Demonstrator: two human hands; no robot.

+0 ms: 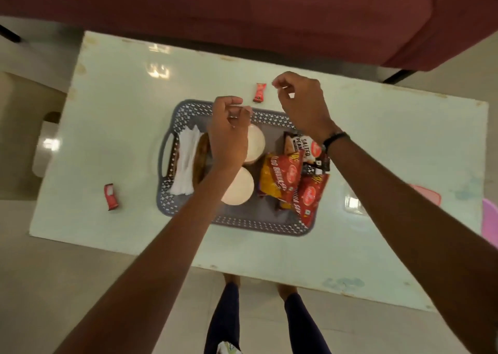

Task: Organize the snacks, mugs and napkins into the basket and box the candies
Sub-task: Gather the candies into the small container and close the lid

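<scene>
A grey perforated basket [188, 111] sits in the middle of the pale table. Inside lie white napkins [186, 162] at the left, two white mugs [238, 186], and red snack packets [280, 175] at the right. One red candy [260, 92] lies on the table just beyond the basket's far rim, and another red candy [111, 196] lies to the basket's left. My left hand [229, 135] hovers over the far mug, fingers curled and holding nothing. My right hand [301, 100] hangs to the right of the far candy, fingers loosely bent and empty.
A clear box with a pink lid [428, 194] rests on the table at the right, partly behind my right forearm. A dark red sofa [242, 8] runs along the table's far side. A pink object [490, 221] shows at the right edge. My legs stand at the near edge.
</scene>
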